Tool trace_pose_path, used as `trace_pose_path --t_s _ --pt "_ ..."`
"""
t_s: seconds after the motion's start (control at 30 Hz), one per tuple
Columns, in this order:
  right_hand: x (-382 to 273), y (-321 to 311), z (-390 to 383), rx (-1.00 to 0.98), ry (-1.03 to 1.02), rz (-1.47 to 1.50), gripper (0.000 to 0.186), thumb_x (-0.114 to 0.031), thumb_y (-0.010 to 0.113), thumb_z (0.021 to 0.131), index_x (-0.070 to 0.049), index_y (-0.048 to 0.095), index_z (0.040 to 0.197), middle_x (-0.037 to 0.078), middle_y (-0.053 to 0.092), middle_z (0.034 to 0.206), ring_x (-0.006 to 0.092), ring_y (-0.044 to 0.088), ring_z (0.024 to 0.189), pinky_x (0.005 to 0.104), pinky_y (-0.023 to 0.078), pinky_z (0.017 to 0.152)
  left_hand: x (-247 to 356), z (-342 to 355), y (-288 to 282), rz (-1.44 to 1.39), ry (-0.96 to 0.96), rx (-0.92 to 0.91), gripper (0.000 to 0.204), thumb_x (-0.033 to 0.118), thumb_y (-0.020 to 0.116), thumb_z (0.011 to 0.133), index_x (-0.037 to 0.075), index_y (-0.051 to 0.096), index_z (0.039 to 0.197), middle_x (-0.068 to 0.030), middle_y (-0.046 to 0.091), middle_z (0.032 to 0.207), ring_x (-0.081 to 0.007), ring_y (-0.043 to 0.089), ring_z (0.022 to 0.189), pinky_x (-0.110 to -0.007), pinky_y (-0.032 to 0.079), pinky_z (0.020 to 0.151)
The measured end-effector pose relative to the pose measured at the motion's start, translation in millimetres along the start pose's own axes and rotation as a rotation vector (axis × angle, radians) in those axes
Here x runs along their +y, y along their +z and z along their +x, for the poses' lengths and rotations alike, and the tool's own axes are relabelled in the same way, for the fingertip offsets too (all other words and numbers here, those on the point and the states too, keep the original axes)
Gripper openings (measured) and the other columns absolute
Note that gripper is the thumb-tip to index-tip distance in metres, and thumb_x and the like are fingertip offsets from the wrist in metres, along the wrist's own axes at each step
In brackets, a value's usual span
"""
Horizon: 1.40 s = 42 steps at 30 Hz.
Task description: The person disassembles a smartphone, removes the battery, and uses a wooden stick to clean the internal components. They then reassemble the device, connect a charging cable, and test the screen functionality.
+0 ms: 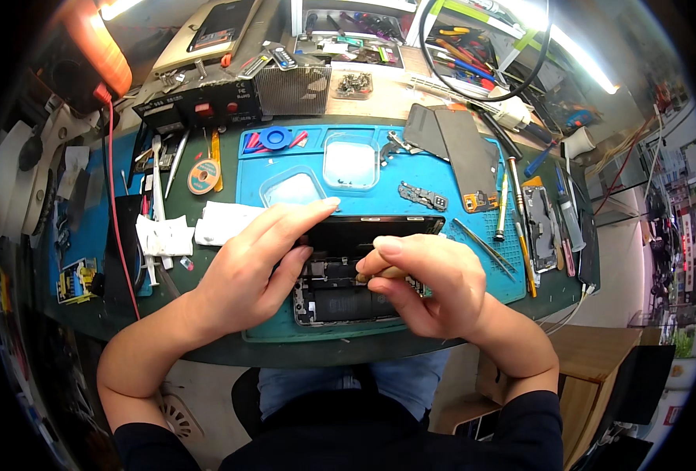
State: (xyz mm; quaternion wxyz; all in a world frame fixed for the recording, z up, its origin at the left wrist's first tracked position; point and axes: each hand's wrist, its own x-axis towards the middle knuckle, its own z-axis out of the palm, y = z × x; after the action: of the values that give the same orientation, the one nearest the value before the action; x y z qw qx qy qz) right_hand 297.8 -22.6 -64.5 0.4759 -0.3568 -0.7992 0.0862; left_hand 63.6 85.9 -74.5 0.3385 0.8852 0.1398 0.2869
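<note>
An opened smartphone (340, 304) lies on the blue work mat, its battery and inner parts showing. Its black screen panel (340, 231) stands raised along the far side of the body. My left hand (242, 271) grips the left end of that panel, fingers at the upper edge and thumb lower down. Over the right part of the phone's interior is my right hand (442, 286), its fingers curled and pinched together, fingertips close to the inner parts. Whatever those fingertips hold or press is hidden.
Beyond the phone sit two clear plastic trays (351, 161) and a small phone part (423, 196). Tweezers (485, 250), screwdrivers (500, 208) and dark screen panels (466, 149) lie to the right. White tissue (224, 223) and a solder spool (204, 177) are left; a red cable (113, 212) hangs there.
</note>
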Motion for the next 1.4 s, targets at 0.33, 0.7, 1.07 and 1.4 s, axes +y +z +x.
trace_pose_path --t_s 0.33,0.7,1.07,1.4 --pt "3 0 -1 -0.028 0.027 -0.016 0.055 0.008 0.073 0.089 0.005 0.051 0.14 0.018 0.074 0.093 0.0241 0.075 0.074 0.0323 0.061 0.063 -1 -1 -2 -0.027 -0.04 -0.036 0.06 -0.014 0.061 0.088 -0.001 0.053 0.146 -0.0205 0.064 0.135 -0.0356 0.065 0.119 -0.041 0.052 0.101" --pt "-14 -13 12 -0.111 0.092 -0.125 0.049 -0.014 0.085 0.085 -0.001 0.069 0.129 0.016 0.075 0.102 0.0244 0.073 0.084 0.0317 0.059 0.069 -1 -2 -1 -0.031 -0.025 -0.017 0.057 -0.013 0.059 0.09 -0.002 0.054 0.145 -0.0205 0.066 0.13 -0.0349 0.067 0.113 -0.04 0.053 0.097" --pt "-23 2 8 0.027 0.322 0.146 0.053 0.009 0.072 0.085 0.003 0.064 0.138 0.018 0.07 0.111 0.0285 0.071 0.092 0.036 0.059 0.078 -4 1 1 -0.104 0.025 0.046 0.053 -0.015 0.055 0.09 0.002 0.061 0.14 -0.0194 0.065 0.128 -0.0355 0.065 0.116 -0.041 0.054 0.098" --pt "-24 3 11 0.011 0.269 0.079 0.057 0.009 0.073 0.086 0.003 0.06 0.141 0.018 0.069 0.112 0.0278 0.07 0.094 0.0367 0.058 0.078 -5 -1 1 -0.058 0.082 0.039 0.039 -0.016 0.062 0.083 0.003 0.072 0.116 -0.0189 0.06 0.135 -0.0349 0.062 0.123 -0.04 0.056 0.096"
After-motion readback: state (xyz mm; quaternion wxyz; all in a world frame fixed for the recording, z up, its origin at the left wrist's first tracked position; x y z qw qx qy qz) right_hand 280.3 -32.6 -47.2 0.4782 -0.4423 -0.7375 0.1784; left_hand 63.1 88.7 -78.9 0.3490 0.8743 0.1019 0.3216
